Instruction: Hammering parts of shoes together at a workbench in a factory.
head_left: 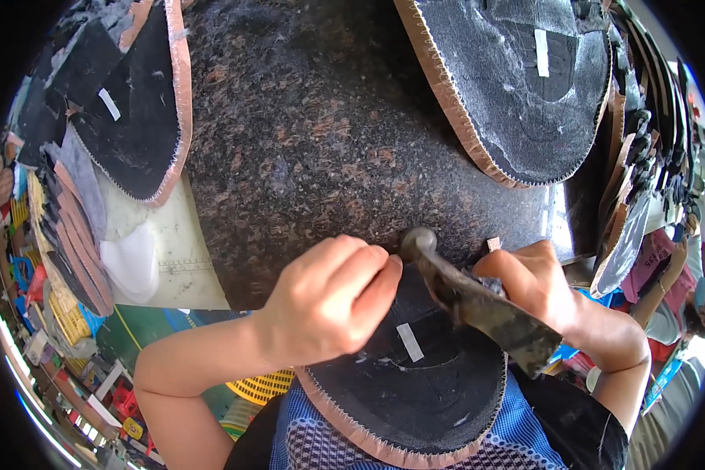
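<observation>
A black shoe upper piece [415, 384] with a tan stitched rim and a small white tag lies at the near edge of a dark speckled stone slab [313, 133]. My left hand [329, 301] presses on its upper left part with curled fingers. My right hand [536, 282] grips the worn handle of a hammer [478, 301], whose rounded metal head rests on the slab just above the piece, between my two hands.
Stacks of similar black pieces with tan rims lie at the upper left [133, 102], upper right [525, 86] and down the right side [627, 219]. A white sheet [160, 251] lies left of the slab. Another person's arm [666, 274] shows at far right.
</observation>
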A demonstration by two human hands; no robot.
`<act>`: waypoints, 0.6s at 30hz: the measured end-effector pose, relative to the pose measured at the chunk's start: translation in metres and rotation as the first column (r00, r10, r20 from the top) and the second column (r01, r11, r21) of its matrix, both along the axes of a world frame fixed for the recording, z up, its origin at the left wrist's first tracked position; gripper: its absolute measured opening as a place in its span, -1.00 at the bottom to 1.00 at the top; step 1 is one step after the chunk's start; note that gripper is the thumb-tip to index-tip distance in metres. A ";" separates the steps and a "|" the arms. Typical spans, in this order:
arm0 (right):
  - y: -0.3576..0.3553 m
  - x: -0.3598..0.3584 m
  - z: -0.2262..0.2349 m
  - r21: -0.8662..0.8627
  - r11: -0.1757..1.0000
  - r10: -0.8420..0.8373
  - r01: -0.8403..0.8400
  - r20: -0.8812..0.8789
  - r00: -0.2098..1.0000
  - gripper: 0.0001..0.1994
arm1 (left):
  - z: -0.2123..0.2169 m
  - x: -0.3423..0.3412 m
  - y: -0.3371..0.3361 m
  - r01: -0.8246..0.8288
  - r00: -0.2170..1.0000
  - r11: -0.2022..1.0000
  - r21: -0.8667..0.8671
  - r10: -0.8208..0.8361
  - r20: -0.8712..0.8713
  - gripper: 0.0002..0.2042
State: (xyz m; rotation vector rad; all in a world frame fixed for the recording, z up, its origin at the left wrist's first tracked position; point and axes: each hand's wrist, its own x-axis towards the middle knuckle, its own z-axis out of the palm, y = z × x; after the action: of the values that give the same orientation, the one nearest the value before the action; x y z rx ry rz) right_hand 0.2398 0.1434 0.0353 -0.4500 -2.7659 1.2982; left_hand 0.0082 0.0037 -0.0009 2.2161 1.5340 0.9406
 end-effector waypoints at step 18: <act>0.007 0.004 0.010 0.060 0.987 -0.154 0.148 0.115 0.981 -0.76 | -0.009 -0.011 0.009 -0.003 0.999 0.999 0.046 0.001 0.047 -0.73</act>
State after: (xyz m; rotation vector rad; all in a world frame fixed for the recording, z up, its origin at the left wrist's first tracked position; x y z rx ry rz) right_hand 0.2434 0.1506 0.0457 -0.7407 -2.7871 1.2017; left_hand -0.0030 0.0123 -0.0095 2.2076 1.5094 1.0312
